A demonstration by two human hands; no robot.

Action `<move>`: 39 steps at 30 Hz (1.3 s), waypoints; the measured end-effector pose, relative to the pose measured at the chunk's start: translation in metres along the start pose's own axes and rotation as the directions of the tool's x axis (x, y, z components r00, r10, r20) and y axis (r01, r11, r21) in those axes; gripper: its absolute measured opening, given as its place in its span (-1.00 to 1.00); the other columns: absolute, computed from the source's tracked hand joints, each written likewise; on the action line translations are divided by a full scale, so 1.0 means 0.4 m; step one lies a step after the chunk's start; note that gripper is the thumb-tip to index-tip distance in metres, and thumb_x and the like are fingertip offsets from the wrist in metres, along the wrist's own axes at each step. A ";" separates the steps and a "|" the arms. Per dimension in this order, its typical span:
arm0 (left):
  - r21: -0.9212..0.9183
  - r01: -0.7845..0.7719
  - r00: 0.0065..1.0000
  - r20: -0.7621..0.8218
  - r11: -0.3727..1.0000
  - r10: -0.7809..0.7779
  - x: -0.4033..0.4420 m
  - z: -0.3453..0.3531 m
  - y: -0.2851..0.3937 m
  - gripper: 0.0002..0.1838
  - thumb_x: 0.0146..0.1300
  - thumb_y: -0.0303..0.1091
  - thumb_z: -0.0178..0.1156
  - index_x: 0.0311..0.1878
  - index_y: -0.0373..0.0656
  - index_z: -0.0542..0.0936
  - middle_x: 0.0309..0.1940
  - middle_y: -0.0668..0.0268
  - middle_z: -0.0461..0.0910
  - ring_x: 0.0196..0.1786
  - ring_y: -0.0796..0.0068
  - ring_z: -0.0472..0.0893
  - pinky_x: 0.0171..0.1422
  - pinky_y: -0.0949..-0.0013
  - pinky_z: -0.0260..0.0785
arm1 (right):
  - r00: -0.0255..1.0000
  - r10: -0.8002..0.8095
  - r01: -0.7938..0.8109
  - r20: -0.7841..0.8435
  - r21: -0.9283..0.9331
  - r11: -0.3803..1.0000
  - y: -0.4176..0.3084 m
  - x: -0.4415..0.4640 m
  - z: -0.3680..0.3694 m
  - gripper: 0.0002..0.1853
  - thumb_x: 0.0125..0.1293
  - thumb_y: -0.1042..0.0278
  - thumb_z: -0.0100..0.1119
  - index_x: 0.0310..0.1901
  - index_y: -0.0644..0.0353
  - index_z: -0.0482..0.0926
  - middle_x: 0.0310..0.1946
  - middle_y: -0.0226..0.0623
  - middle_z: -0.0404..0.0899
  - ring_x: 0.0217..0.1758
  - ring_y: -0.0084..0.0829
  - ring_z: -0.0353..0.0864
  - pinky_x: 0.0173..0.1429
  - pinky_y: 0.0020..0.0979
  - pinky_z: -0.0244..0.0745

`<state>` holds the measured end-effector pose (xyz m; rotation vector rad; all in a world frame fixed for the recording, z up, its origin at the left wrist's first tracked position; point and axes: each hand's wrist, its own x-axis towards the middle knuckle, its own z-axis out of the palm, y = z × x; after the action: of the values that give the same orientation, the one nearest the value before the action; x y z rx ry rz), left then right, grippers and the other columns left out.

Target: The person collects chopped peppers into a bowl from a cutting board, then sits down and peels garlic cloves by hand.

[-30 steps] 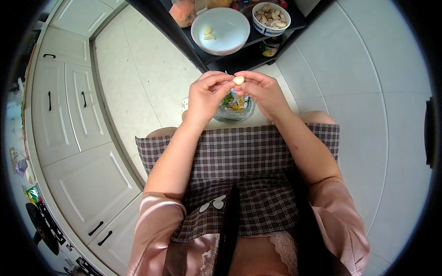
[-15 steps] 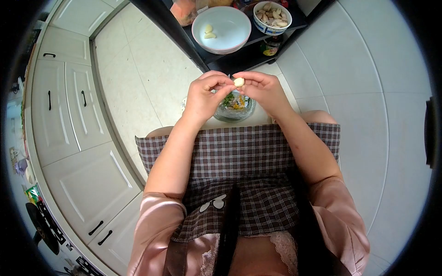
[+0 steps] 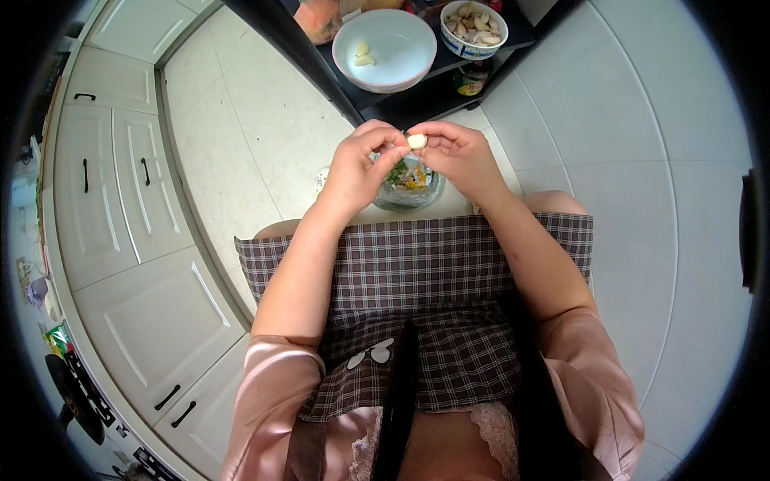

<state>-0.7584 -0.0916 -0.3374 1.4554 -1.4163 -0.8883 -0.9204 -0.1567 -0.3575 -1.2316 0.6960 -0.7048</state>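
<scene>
A pale garlic clove [image 3: 417, 142] is pinched between the fingertips of both hands, above a lined bin. My left hand [image 3: 362, 164] closes on its left side with thumb and index finger. From the other side, my right hand [image 3: 461, 156] grips it with the fingertips. Below them sits the bin [image 3: 409, 198] with a clear plastic liner, holding green and yellow scraps. A large white bowl [image 3: 405, 52] on the shelf holds two peeled cloves [image 3: 364, 54]. Beside it, a smaller patterned bowl [image 3: 473, 50] is filled with unpeeled garlic cloves [image 3: 475, 26].
The black shelf unit [image 3: 345, 88] stands just beyond my hands, with a dark jar [image 3: 472, 78] on its lower level. White cabinets [image 3: 152, 321] run along the left. Grey wall tiles [image 3: 618, 224] are on the right. A checked apron [image 3: 417, 264] covers my lap.
The garlic clove has turned slightly between my fingertips and shows a broader pale face. My hands stay in nearly the same place.
</scene>
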 end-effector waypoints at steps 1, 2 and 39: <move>-0.009 0.017 1.000 -0.001 1.000 -0.017 0.000 0.001 0.001 -0.91 0.10 -0.50 0.23 -0.32 -0.30 0.56 -0.36 0.32 0.48 -0.30 0.56 0.47 -0.21 0.53 0.35 | 1.000 0.002 -0.002 -0.020 0.016 1.000 -0.003 -0.001 0.004 -0.71 0.07 0.62 0.11 -0.11 0.37 0.53 -0.32 -0.33 0.57 -0.31 -0.69 0.53 -0.23 -0.68 0.43; -0.010 0.017 1.000 -0.001 1.000 -0.017 0.000 0.001 0.001 -0.91 0.10 -0.50 0.23 -0.32 -0.30 0.56 -0.36 0.32 0.48 -0.30 0.56 0.47 -0.21 0.53 0.35 | 0.999 0.005 -0.004 -0.040 0.032 0.999 -0.004 -0.002 0.006 -0.72 0.07 0.61 0.13 -0.12 0.37 0.53 -0.32 -0.33 0.58 -0.30 -0.68 0.54 -0.22 -0.68 0.44; 0.663 0.088 0.933 0.207 0.743 -0.295 0.019 0.137 -0.154 -0.80 0.20 -0.34 0.00 -0.28 -0.26 0.54 -0.36 -0.04 0.56 -0.24 0.00 0.56 -0.12 0.07 0.38 | 0.922 -0.338 0.264 -0.191 -0.330 0.906 -0.134 0.091 0.034 -0.78 0.08 0.54 0.24 -0.20 0.32 0.55 -0.40 -0.37 0.55 -0.44 -0.73 0.47 -0.35 -0.68 0.38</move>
<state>-0.7870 -0.1085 -0.4132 2.0852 -1.9553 -0.8040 -0.8930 -0.1877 -0.3059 -1.5695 0.8456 -1.0520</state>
